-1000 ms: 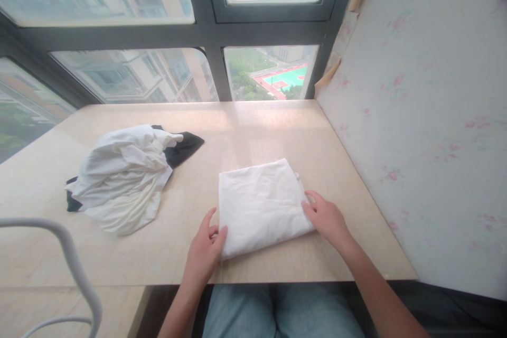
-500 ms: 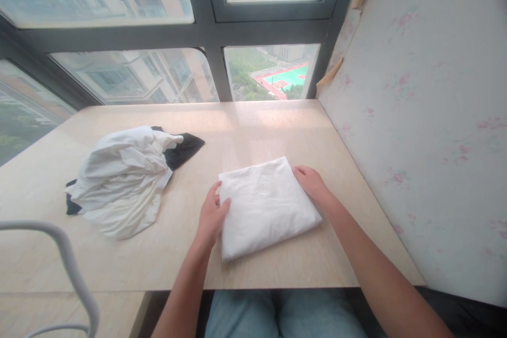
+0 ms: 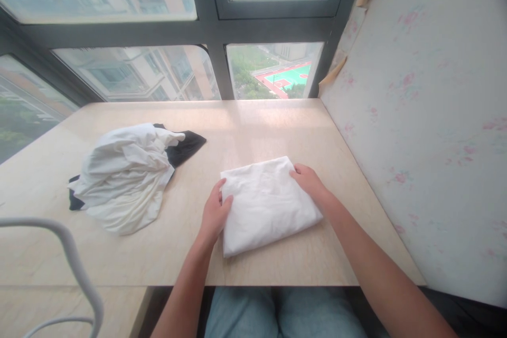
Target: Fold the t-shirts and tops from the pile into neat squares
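A folded white cloth [image 3: 269, 206] lies flat on the pale tabletop, its outline a slightly slanted rectangle. What kind of garment or cloth it is cannot be made out. My left hand [image 3: 217, 210] grips its left edge, thumb over the top and fingers along the side. At the upper right corner, my right hand [image 3: 309, 180] holds the other edge, with the thumb resting on the fabric. The fingertips under both edges are hidden. Left of my left hand lies a crumpled heap of white cloth [image 3: 127, 174], apart from the folded one.
Black fabric [image 3: 185, 148] sticks out from under the heap. A grey curved tube or cable [image 3: 75, 259] rises at the lower left. The wooden surface [image 3: 273, 127] ends at a window frame [image 3: 216, 71] behind and a flowered wall [image 3: 420, 116] on the right.
My right thumb has moved onto the top of the folded cloth's edge. My left hand stays at the left edge. The view has shifted slightly.
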Available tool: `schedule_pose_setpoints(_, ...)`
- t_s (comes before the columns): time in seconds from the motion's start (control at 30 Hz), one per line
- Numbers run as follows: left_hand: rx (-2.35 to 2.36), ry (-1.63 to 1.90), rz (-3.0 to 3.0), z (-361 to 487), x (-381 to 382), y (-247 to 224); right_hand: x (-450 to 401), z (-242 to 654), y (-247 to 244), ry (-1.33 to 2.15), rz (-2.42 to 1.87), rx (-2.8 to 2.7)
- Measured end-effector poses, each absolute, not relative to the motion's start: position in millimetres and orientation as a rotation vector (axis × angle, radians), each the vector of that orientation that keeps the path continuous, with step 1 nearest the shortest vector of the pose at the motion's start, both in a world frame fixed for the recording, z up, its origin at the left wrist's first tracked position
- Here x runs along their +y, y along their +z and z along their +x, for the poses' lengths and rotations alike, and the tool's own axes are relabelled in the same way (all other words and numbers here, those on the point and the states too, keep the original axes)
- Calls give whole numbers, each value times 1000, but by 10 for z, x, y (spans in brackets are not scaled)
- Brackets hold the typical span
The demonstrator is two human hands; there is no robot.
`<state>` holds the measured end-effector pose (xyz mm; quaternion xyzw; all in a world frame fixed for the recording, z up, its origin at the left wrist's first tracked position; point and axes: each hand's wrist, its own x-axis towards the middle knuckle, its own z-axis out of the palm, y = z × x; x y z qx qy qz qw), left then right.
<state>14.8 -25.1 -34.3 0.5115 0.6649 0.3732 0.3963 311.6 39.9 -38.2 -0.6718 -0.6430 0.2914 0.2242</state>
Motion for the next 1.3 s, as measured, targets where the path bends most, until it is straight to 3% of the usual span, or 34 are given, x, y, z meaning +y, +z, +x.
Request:
schedule_pose_setpoints(0.17, 1813, 863, 1376, 161, -304, -252, 313, 3129, -350, 696, -1986, -1748)
schedule_pose_setpoints(0.37, 2072, 700, 2130, 431, -414, -34, 34, 2856, -162, 138, -1847, -2023)
schedule_pose_setpoints(0.47, 1939, 533, 2331, 668, -366, -88, -76, 2632, -196, 170, -1627, -2245)
schedule_pose_setpoints(0.6, 1932, 375, 2324, 839, -273, -350, -138, 2475, -412, 232, -1738, -2310)
schedule_pose_setpoints(1.1, 2122, 363, 2208, 269, -285, -471, -16, 2651, -643, 234, -2049, -1985)
schedule_pose_setpoints(1.3, 2253, 304, 2231, 66, -309, -454, 89, 2987, -573, 40, -2121, -1909)
